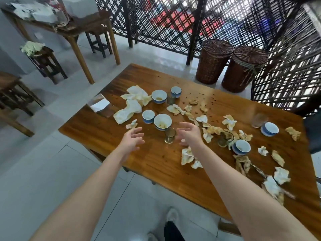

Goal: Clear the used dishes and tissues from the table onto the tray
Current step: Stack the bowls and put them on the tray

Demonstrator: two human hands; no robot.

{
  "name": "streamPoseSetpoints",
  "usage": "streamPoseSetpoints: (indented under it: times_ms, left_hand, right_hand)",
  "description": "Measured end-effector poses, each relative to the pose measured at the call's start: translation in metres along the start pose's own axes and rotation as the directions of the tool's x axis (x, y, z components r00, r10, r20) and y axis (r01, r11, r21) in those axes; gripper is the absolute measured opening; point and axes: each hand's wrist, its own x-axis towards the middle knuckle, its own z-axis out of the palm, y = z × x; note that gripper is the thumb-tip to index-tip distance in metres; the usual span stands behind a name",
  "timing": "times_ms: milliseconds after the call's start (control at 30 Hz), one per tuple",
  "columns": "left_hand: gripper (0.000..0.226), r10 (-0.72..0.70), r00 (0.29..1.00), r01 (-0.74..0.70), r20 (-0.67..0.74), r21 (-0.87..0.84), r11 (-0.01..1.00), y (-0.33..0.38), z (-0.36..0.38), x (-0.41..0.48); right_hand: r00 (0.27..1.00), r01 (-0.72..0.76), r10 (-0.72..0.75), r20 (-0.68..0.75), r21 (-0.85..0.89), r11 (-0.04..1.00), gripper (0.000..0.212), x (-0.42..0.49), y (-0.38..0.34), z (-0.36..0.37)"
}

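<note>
Flanking a glass (169, 136), left hand (132, 142) and right hand (189, 134) hover spread, empty.

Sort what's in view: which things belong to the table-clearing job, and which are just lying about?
Job: blue-and-white bowls; glasses; crumpled tissues strewn on the table; shiny flat piece at its far-left edge, possibly the tray; left hand and right hand, both open, holding nothing.
Lying about: wicker baskets; stools; side table; lattice screen.
</note>
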Motion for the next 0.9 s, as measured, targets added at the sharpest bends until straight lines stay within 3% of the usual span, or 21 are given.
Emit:
streamPoseSetpoints:
  times_ms: [333, 500, 767, 900]
  left_hand:
    - [0.045, -0.112, 0.990, 0.108, 0.083, 0.051, 0.993, -0.003, 0.023, 0.080]
    - [0.050, -0.162, 0.984, 0.157, 0.079, 0.066, 0.985, -0.003, 0.038, 0.119]
    - [0.062, -0.250, 0.959, 0.250, 0.135, 0.012, 0.968, -0.004, 0.054, 0.148]
    - [0.063, -0.253, 0.959, 0.262, 0.128, -0.056, 0.963, -0.001, 0.059, 0.154]
  right_hand:
    - [0.996, -0.044, 0.039, -0.074, -0.066, 0.997, 0.033, 0.084, 0.008, 0.001]
    - [0.994, -0.108, 0.106, -0.031, -0.094, 0.990, 0.033, 0.128, 0.018, 0.013]
    - [0.946, -0.226, 0.268, 0.181, -0.226, 0.948, 0.058, 0.171, 0.029, 0.034]
    - [0.941, -0.225, 0.271, 0.202, -0.224, 0.948, 0.062, 0.182, 0.031, 0.040]
